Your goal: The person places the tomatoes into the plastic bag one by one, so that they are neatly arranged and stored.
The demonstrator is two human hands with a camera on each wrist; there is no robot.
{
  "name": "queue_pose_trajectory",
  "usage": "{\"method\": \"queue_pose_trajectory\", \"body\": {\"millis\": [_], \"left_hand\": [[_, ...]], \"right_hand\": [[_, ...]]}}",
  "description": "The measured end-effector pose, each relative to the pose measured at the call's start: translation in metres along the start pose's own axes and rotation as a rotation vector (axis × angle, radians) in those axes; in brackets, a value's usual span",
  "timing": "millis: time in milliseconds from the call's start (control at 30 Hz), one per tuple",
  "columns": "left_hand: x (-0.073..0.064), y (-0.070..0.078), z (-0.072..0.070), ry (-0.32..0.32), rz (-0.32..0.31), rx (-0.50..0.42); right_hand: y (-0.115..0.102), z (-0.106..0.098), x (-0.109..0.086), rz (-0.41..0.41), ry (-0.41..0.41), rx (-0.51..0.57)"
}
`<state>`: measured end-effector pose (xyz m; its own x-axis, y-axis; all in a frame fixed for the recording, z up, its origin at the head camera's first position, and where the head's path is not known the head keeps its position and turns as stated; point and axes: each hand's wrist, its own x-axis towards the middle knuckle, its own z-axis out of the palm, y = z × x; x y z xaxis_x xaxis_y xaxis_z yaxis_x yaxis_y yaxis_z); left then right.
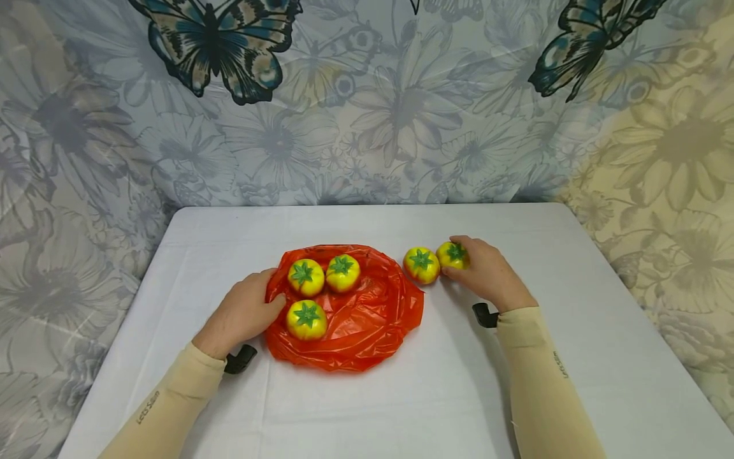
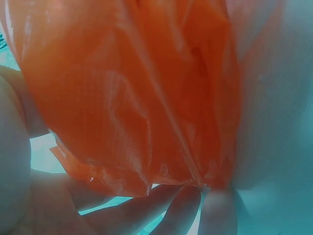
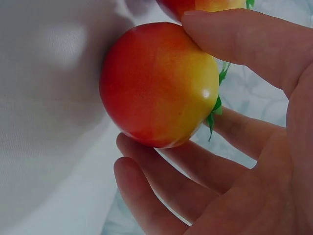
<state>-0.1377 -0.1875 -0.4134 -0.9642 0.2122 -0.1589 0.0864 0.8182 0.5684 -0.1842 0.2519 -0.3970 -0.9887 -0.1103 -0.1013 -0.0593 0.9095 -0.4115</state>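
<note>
A red plastic bag [image 1: 367,328] lies spread with its mouth open in the middle of the table. Three yellow-and-red tomatoes [image 1: 306,320] with green star-shaped tops sit in its left part. My left hand [image 1: 243,312] holds the bag's left edge, thumb over the rim; in the left wrist view the red plastic [image 2: 122,107] hides most else. Right of the bag, my right hand [image 1: 487,271] has its thumb and fingers curled round a tomato [image 3: 156,85] at the table's surface. Another tomato [image 1: 421,265] stands beside it, between that one and the bag.
A white cloth covers the table [image 1: 367,414]. Behind it hangs a flowered curtain [image 1: 367,127] with large butterflies, which also runs along both sides. A dark wrist camera mount [image 1: 485,315] sits under the right wrist, another [image 1: 241,359] under the left.
</note>
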Motion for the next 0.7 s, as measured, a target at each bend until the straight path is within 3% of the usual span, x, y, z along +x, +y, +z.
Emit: {"method": "queue_pose_trajectory", "body": {"millis": [367, 700], "left_hand": [[0.000, -0.001, 0.001, 0.009, 0.012, 0.002], [-0.001, -0.001, 0.001, 0.007, 0.010, -0.005]], "right_hand": [[-0.004, -0.011, -0.006, 0.023, 0.017, -0.019], [-0.018, -0.027, -0.017, -0.010, 0.053, -0.016]]}}
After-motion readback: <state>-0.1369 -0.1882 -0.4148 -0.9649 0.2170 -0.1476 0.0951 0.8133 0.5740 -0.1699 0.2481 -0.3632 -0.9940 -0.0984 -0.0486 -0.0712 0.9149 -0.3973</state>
